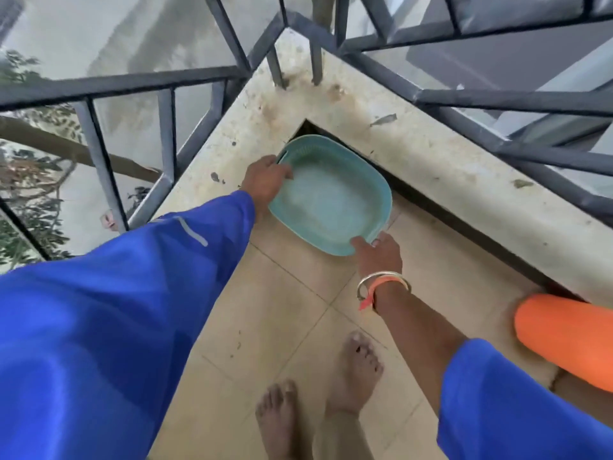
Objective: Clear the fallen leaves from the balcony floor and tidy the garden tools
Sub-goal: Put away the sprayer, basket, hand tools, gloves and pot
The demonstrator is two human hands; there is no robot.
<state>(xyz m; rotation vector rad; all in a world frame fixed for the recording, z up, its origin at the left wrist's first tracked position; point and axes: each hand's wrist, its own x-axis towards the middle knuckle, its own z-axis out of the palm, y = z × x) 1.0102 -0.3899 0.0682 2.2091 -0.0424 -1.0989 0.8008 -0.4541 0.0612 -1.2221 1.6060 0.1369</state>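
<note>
Both arms, in blue sleeves, reach down to the far corner of the balcony floor (282,310), where the left hand (265,180) curls its fingers over the far-left rim of a teal plastic basin (331,200) and the right hand (378,252) pinches the near-right rim. The basin, rounded and ribbed along its inner wall, sits against the angle of the stained ledge (431,161), showing only its pale bare bottom. One leaf (383,120) lies on the ledge; an orange cylinder (564,336) lies at the floor's right edge.

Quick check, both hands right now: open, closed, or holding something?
Left hand: grips the left rim of the teal rounded plastic basin.
Right hand: grips the same basin's near rim.
</note>
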